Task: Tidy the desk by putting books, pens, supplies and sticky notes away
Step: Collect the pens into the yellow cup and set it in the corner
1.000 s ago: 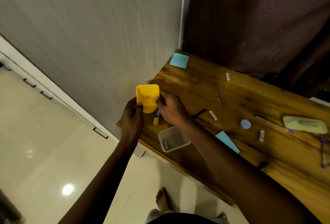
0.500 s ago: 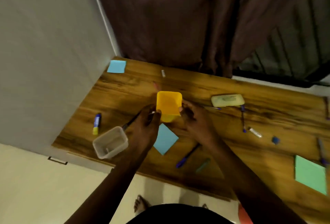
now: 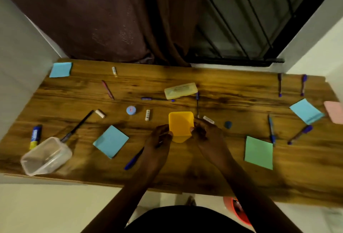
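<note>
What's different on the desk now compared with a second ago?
The yellow cup has travelled rightward along the desk, from the left end beside the clear tub to the middle. The left hand and right hand have held it throughout; nothing was picked up or let go. The tub and the glue stick lie where they were.

The left hand and right hand, arms forward, grip a yellow cup between them.

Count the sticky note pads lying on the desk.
5: corner blue pad at back left; front blue pad left of centre; green pad front right; right blue pad near the right edge; pink pad cut off by that edge. More may lie off-frame.
</note>
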{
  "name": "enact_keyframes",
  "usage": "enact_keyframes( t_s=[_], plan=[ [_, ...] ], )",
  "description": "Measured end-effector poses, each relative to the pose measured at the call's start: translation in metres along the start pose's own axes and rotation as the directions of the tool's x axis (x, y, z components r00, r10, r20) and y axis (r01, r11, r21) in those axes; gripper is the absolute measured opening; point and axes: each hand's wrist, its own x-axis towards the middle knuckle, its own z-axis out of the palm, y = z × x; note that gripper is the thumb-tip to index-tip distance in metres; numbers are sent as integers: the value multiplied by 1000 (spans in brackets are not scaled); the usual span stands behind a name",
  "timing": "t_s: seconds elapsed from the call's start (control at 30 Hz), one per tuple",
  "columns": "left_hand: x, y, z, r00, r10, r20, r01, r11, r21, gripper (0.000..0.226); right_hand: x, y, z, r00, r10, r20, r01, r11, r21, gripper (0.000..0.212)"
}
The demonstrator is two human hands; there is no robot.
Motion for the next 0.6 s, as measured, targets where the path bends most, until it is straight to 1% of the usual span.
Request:
enact_keyframes(
  t_s=[0.1, 0.17, 0.27, 0.37, 0.47, 0.53, 0.6],
  plan=[
    [-8, 4, 17, 999, -37, -8, 37, 999, 22, 32, -4, 18, -6, 1000, 6, 10, -6, 1000, 11, 44],
    [-14, 7, 25, 998, -61, -2, 61, 997, 42, 27, -7, 28, -6, 999, 24, 23, -24, 999, 27, 41],
    [-18, 6, 31, 998, -54, 22, 52, 997, 59, 29, -11, 35, -4, 999, 37, 32, -39, 997, 63, 38],
    [-12, 1, 23, 997, -48, 62, 43, 997, 71, 21, -10, 33, -2, 997, 73, 31, -75, 993, 92, 37],
    [-4, -4, 4, 995, -53, 87, 45, 995, 92, 16, -4, 26, -10, 995, 97, -8, -96, 990, 105, 26],
    [1, -8, -14, 998, -22, 57, 13, 989, 145, 17, 6, 21, -21, 993, 97, -60, -92, 993, 74, 19],
    [8, -13, -33, 1000, 18, 4, -19, 970, 244, 19, 25, 17, -31, 992, 80, -95, -81, 997, -9, 16]
  ],
)
